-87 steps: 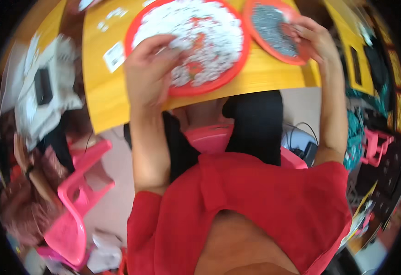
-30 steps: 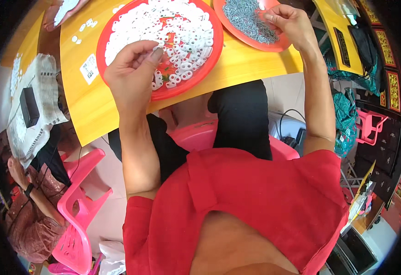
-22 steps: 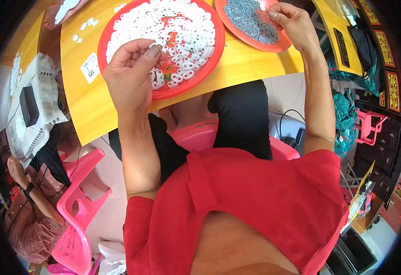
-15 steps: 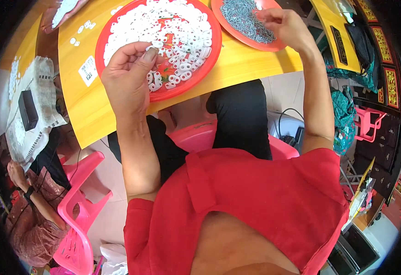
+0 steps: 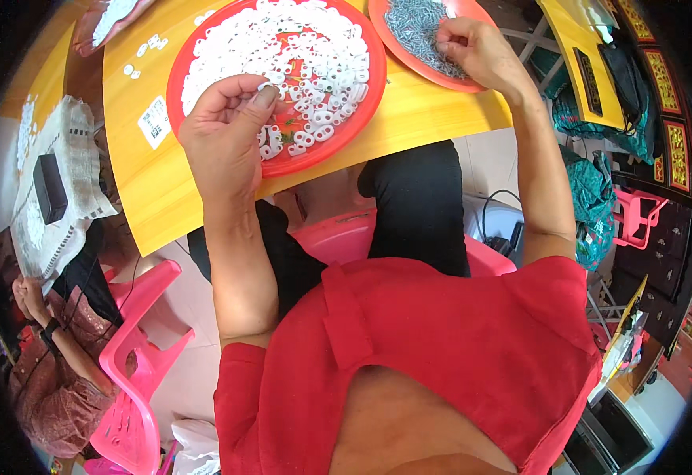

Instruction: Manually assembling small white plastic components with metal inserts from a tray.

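My left hand (image 5: 231, 119) is closed in a pinch above the near left part of a round red tray (image 5: 377, 71). A bit of a small white plastic piece (image 5: 264, 85) shows between its thumb and forefinger. Many white plastic pieces with holes (image 5: 314, 95) are spread over the tray. To the right, a smaller orange-red plate (image 5: 484, 17) holds a heap of thin grey screws (image 5: 417, 36). My right hand (image 5: 477, 55) reaches over this plate, its fingertips pinched together at the screws. What they hold, if anything, is too small to make out.
The yellow table (image 5: 148, 206) carries a white label (image 5: 154, 123) and several loose white pieces (image 5: 136, 63). At left, another person (image 5: 69, 372) sits by a pink chair (image 5: 144, 356) and a cloth-covered surface (image 5: 65, 158) with a black box (image 5: 49, 188). Teal bags (image 5: 587, 190) stand at right.
My right hand has moved slightly left and down over the screws, and its fingers have drawn together. My left hand keeps its pinch nearly in place.
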Tool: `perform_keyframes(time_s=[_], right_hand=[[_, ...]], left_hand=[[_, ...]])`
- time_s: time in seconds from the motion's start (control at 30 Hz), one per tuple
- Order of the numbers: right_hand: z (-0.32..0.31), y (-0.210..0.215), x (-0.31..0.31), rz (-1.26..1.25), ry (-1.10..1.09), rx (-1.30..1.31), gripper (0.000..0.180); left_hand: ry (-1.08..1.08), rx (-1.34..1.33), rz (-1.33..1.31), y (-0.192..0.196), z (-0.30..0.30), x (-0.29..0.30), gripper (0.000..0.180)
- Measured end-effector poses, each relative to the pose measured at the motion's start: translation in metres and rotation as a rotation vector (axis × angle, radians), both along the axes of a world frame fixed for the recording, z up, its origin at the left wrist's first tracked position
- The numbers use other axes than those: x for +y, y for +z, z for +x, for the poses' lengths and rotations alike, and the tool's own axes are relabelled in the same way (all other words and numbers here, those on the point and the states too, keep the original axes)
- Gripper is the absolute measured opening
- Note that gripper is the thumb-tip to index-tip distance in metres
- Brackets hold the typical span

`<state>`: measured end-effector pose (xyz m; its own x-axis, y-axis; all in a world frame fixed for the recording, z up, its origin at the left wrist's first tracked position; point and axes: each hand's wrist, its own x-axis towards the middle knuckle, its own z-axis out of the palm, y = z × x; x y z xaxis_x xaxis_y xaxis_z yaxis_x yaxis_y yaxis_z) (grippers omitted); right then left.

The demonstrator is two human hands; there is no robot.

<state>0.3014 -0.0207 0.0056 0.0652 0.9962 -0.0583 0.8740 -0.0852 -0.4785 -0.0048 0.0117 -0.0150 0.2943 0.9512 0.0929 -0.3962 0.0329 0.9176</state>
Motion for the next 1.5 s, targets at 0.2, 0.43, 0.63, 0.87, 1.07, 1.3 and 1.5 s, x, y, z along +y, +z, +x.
perform_keyframes(time_s=[0.2, 0.43, 0.63, 0.87, 1.07, 1.3, 1.5], right_hand=[[0.001, 0.016, -0.006, 0.044, -0.132, 0.222, 0.003], [-0.004, 0.009, 0.0, 0.071, -0.139, 0.128, 0.005], [0.022, 0.0, 0.0, 0.089, -0.146, 0.636, 0.007], [0.027, 0.006, -0.009, 0.015, -0.173, 0.699, 0.003], [0.024, 0.004, -0.002, 0.067, -0.151, 0.502, 0.003], [-0.007, 0.043, -0.01, -0.032, -0.333, 0.519, 0.009], [0.011, 0.007, -0.006, 0.124, -0.198, 0.43, 0.007]], left_hand=[[-0.05, -0.115, -0.045, -0.004, -0.001, 0.004, 0.014], [-0.107, -0.222, -0.122, -0.001, -0.005, 0.005, 0.013], [-0.111, -0.234, -0.144, -0.006, -0.003, 0.005, 0.013], [-0.205, -0.418, -0.28, -0.005, -0.003, 0.008, 0.014], [-0.23, -0.41, -0.285, -0.008, -0.013, 0.012, 0.014], [-0.175, -0.333, -0.302, -0.002, -0.01, 0.009, 0.012], [-0.174, -0.337, -0.289, -0.004, -0.009, 0.008, 0.011]])
